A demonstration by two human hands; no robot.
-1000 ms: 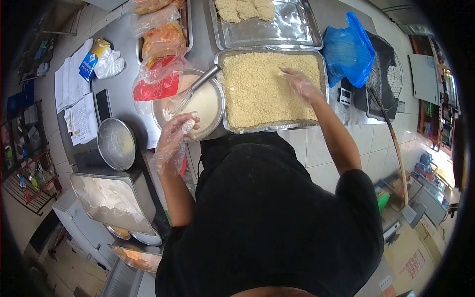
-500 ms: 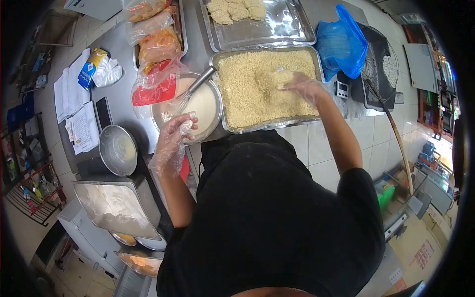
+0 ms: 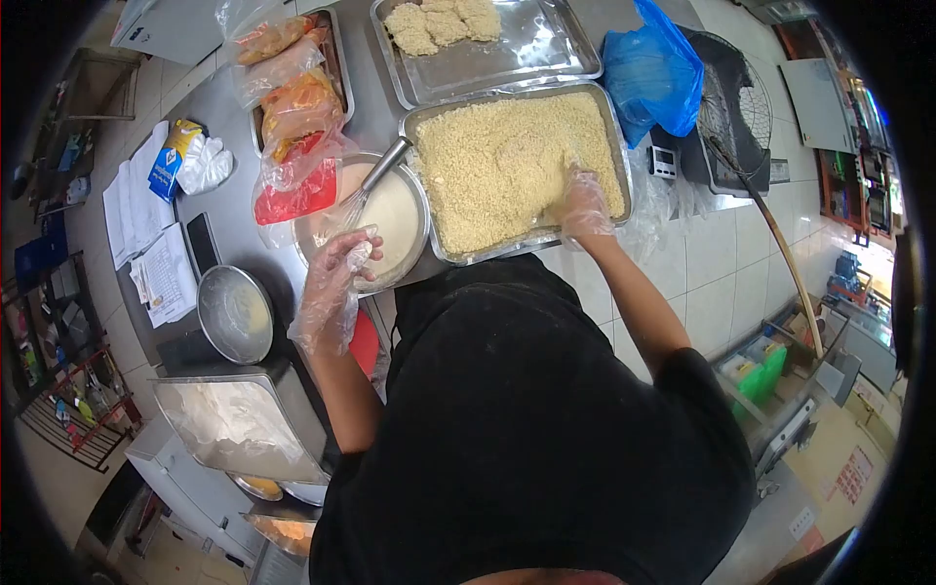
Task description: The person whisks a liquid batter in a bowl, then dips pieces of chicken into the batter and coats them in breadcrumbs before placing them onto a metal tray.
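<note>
My right hand (image 3: 584, 203), in a clear plastic glove, is at the right part of a metal tray of pale crumbs (image 3: 468, 146), its fingertips down in the crumbs. Whether the fingers grip anything is hidden. A crumb-covered mound lies just left of them. Over the lower left rim of a bowl of pale batter (image 3: 398, 216), my left hand (image 3: 343, 268) hovers in a loose plastic glove, fingers curled and smeared with batter; what they hold, if anything, is too small to tell. A metal whisk (image 3: 370, 180) leans in the bowl.
Behind the crumbs lies a tray (image 3: 546, 49) with several coated pieces (image 3: 441, 24). Bagged food (image 3: 297, 102) sits back left; a blue bag (image 3: 648, 78) and a timer (image 3: 663, 162) are right. An empty bowl (image 3: 234, 314) and a flour tray (image 3: 229, 414) stand left.
My right hand has left the coated piece near the tray's middle and moved down into the crumbs at the right. My left hand has barely moved. The view has shifted slightly.
</note>
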